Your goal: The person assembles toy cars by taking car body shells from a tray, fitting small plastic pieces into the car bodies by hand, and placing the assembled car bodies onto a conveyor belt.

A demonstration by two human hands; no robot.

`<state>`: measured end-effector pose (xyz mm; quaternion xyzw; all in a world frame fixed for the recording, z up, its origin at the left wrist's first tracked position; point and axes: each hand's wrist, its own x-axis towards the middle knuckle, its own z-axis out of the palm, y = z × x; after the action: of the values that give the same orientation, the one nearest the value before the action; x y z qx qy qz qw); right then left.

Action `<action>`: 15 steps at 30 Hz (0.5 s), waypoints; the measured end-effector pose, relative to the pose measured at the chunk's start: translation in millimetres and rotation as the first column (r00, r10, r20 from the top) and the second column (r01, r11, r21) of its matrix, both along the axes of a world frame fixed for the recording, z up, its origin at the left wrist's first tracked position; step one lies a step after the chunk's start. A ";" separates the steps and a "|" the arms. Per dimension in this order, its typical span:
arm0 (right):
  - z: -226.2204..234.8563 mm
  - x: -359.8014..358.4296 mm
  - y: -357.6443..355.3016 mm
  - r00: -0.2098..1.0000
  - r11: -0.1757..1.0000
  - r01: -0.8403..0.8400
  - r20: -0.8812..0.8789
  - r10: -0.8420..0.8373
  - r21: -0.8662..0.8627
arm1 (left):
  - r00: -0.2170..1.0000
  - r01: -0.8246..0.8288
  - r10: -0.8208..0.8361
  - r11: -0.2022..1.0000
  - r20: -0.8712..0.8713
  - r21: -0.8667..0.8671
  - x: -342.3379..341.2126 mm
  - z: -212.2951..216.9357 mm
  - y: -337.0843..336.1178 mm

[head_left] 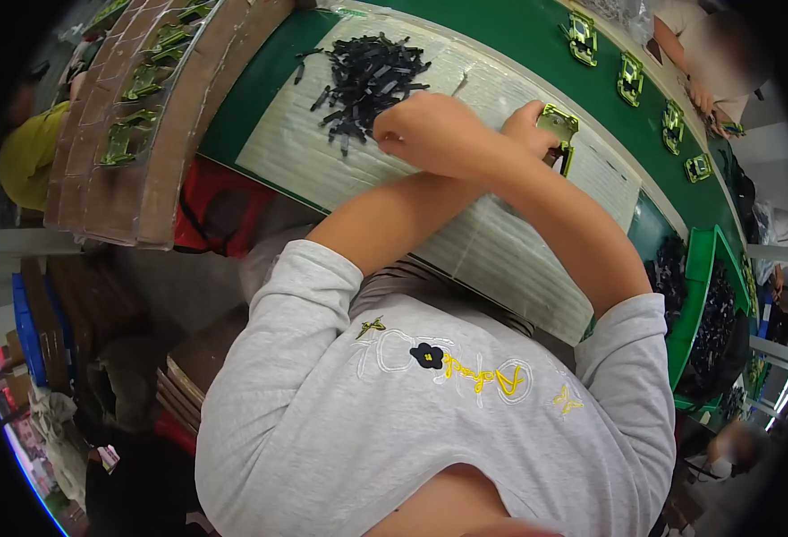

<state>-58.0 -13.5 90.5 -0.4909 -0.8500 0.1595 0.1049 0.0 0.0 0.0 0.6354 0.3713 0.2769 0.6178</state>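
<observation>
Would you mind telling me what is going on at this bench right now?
A person in a grey sweatshirt works at a green bench. Both hands meet on a small gold-green metal part over a pale ribbed mat: the left hand is closed beside it, the right hand pinches it. A pile of small black pieces lies beyond. Similar parts sit in a row.

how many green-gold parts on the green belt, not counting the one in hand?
4, in a row along the far edge. More may be hidden near the co-worker's hand.
</observation>
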 end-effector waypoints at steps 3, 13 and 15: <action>-11.1 -16.3 7.4 0.974 0.999 0.050 0.219 -0.053 0.020 | 0.927 0.062 0.001 0.986 0.375 -0.154 10.2 -10.9 -1.8; 11.4 36.0 -47.1 0.866 0.875 0.389 -0.438 -0.241 0.288 | 0.963 0.114 -0.143 0.984 0.227 0.133 -6.7 -56.2 18.3; 7.8 102.0 -69.6 0.541 0.825 0.565 -0.766 -0.349 0.023 | 0.850 0.137 -0.175 0.984 0.496 0.112 -5.1 -15.0 -2.8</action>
<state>44.0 -83.1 98.3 -0.5716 -0.5873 0.1924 0.5397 -5.1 -2.8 -15.0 0.5910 0.1338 0.3956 0.6901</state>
